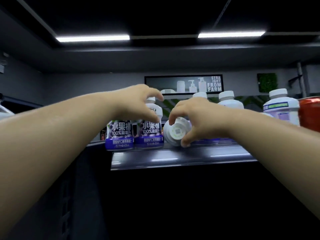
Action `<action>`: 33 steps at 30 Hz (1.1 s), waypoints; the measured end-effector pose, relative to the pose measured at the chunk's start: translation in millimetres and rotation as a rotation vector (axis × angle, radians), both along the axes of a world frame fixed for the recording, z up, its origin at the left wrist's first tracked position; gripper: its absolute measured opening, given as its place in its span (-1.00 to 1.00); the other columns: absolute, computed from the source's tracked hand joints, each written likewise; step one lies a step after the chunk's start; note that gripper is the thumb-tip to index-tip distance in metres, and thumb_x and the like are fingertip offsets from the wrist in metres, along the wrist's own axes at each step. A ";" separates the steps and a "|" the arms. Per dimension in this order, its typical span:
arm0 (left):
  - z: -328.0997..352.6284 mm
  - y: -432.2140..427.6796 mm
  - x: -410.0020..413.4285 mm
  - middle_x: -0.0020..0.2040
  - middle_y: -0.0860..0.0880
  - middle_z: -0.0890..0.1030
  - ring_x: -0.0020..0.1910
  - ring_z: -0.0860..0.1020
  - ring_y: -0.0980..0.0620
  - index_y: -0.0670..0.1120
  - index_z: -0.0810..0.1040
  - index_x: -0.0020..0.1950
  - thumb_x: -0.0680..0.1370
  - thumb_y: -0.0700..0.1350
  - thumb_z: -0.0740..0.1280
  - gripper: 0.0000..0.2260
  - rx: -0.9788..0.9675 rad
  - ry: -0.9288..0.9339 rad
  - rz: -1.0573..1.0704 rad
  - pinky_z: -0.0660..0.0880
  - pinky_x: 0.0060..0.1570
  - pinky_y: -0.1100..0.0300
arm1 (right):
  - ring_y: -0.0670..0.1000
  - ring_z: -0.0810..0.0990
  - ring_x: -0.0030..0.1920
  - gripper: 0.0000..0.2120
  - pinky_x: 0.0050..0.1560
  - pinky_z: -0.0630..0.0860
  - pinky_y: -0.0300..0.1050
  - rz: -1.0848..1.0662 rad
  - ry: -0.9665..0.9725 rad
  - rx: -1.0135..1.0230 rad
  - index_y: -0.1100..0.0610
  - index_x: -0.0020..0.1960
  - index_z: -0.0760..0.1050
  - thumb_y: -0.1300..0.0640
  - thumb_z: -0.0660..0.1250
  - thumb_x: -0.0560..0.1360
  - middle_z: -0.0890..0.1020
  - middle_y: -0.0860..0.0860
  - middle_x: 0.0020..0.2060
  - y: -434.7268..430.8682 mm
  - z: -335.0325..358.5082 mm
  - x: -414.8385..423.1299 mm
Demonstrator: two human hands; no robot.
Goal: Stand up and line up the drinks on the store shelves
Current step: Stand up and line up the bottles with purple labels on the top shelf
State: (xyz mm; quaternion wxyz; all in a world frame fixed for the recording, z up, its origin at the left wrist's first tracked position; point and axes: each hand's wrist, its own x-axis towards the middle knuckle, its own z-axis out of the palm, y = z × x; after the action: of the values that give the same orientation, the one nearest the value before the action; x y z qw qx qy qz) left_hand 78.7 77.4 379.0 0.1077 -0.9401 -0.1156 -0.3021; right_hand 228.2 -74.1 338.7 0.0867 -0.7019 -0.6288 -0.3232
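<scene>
Head view: right hand [199,116] grips toppled bottle [174,131], white end facing camera.

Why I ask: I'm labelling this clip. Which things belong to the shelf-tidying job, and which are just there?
Job: lying bottle gripped by right hand; upright bottle gripped by left hand; second upright bottle; shelf; red can.
Just around: wall sign; ceiling lights; green panel.

Both arms are stretched to mid-frame. An upright bottle [156,109] is clasped by the left hand [138,102], a lying bottle [175,133] by the right hand [196,118].
</scene>
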 end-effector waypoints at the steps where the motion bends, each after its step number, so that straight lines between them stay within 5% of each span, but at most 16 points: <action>1: -1.9 1.3 5.1 0.33 0.04 0.41 0.27 0.45 0.02 0.19 0.45 0.34 0.37 0.14 0.51 -0.44 0.047 0.019 0.021 0.40 0.29 0.03 | -0.10 0.44 0.10 -0.49 0.24 0.29 -0.06 0.017 -0.037 0.010 -0.19 0.14 0.52 -0.16 0.59 0.24 0.50 -0.19 0.11 1.8 -1.0 2.5; 3: -6.6 4.6 9.8 0.39 0.06 0.34 0.37 0.35 0.00 0.26 0.44 0.31 0.33 0.19 0.50 -0.44 0.122 0.030 0.067 0.33 0.37 -0.03 | -0.12 0.44 0.11 -0.56 0.29 0.22 -0.06 0.061 -0.075 0.025 -0.16 0.14 0.54 -0.12 0.54 0.30 0.50 -0.18 0.11 5.0 -0.1 7.7; 11: -12.9 11.1 7.3 0.51 0.09 0.23 0.48 0.25 0.04 0.32 0.39 0.35 0.35 0.22 0.47 -0.41 0.207 -0.025 0.166 0.00 0.45 -0.10 | -0.06 0.64 -0.05 -0.76 0.07 0.59 0.05 0.153 0.239 0.187 -0.02 0.08 0.66 -0.03 0.51 0.43 0.69 -0.10 -0.09 13.1 39.9 10.5; 17: -8.5 16.0 5.5 0.42 0.22 0.34 0.43 0.26 0.19 0.32 0.46 0.27 0.43 0.16 0.43 -0.58 0.193 -0.068 0.094 0.08 0.29 0.01 | -0.03 0.60 -0.26 -0.88 -0.20 0.56 -0.11 0.121 0.412 0.214 0.02 -0.06 0.66 -0.01 0.43 0.52 0.71 0.02 -0.18 27.9 65.1 22.6; 21: -8.4 16.2 7.0 0.43 0.19 0.33 0.44 0.27 0.16 0.31 0.47 0.27 0.49 0.14 0.41 -0.64 0.196 -0.059 0.072 0.13 0.35 -0.01 | -0.04 0.60 -0.13 -0.89 -0.16 0.49 -0.12 0.059 0.421 0.182 -0.04 0.03 0.61 0.02 0.35 0.54 0.65 -0.07 -0.12 32.6 64.1 25.3; 33: -1.9 15.2 1.6 0.39 0.27 0.36 0.40 0.29 0.21 0.33 0.51 0.20 0.49 0.13 0.43 -0.70 0.185 -0.051 0.049 0.12 0.25 0.03 | 0.02 0.66 -0.16 -0.82 -0.08 0.61 -0.04 -0.088 0.264 0.182 -0.02 -0.07 0.62 -0.12 0.35 0.51 0.68 -0.03 -0.16 34.3 70.1 17.7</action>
State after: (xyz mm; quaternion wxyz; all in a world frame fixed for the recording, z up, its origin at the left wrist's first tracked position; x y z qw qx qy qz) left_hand 80.3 92.6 377.1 0.1984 -0.9149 -0.1129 -0.3328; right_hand 246.0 -39.8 408.8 0.2175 -0.7545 -0.5487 -0.2871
